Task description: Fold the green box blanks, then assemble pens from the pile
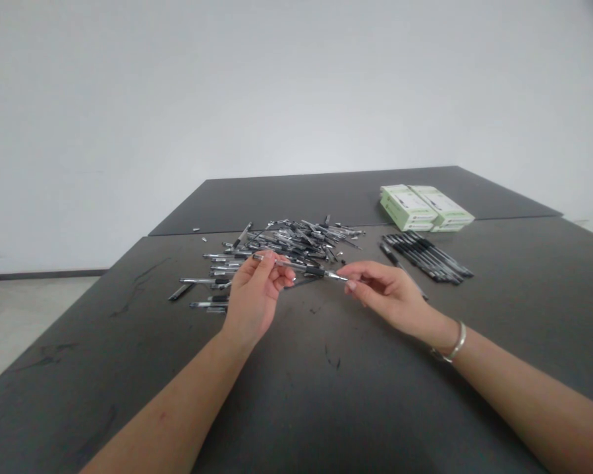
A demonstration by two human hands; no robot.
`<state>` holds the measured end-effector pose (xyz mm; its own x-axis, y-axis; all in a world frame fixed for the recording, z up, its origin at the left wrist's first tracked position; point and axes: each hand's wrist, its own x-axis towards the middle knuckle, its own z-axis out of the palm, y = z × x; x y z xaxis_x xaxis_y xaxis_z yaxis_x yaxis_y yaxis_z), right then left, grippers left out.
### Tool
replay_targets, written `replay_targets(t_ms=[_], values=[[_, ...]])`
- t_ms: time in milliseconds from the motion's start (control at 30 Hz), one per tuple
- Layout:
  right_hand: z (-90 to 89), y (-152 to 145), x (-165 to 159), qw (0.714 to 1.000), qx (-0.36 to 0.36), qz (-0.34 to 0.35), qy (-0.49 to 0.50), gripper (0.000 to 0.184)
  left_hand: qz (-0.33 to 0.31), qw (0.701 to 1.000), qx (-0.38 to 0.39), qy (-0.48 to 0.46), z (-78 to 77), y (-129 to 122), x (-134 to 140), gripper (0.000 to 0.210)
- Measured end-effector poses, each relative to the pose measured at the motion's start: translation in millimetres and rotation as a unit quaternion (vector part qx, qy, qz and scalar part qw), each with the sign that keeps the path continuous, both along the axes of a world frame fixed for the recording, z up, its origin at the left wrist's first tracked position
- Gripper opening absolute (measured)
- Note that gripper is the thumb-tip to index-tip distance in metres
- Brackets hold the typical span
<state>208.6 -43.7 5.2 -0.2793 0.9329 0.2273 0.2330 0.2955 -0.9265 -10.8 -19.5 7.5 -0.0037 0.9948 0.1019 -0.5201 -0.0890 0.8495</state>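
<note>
Pen (315,270) spanned 2 hands above table (296,395), near loose pile (301,240). Left hand (257,289) grasped barrel, fingers curled; right hand (388,293) pinched tip (342,278). Risk: weak pinch or skewed push could have made tip slip, pen drop.

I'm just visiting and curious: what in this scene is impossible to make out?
All in the head view:
Held pen: its tip, at the right hand, is too small and blurred.
Loose pen pile: overlapping hides the number.
Pens behind the left hand: partly covered by it.
Green-and-white boxes: print too small and blurred.
Forearms: cut off by picture edges.
</note>
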Motion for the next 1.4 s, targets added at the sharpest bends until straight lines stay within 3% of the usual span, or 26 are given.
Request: replay_targets(t_ms=[500, 1100, 1267, 1400], values=[[-6.7, 0, -2, 0.999, 0.02, 0.001, -0.05, 0.025, -0.032, 0.999, -0.01, 0.005, -1.8, -6, 5, 0.013], [-8.2, 0, -5, 0.995, 0.073, -0.012, -0.059, 0.017, -0.018, 0.999, -0.038, -0.003, -10.0, -9, 11, 0.016], [-7.7, 10, -6, 0.995, -0.04, -0.018, 0.091, 0.019, -0.02, 0.998, -0.063, -0.02, -10.1, -5, 10, 0.015], [-11.0, 18, -5, 0.959, -0.123, -0.031, 0.253, 0.02, -0.04, 0.995, -0.092, -0.009, -10.2, -4, 10, 0.017]])
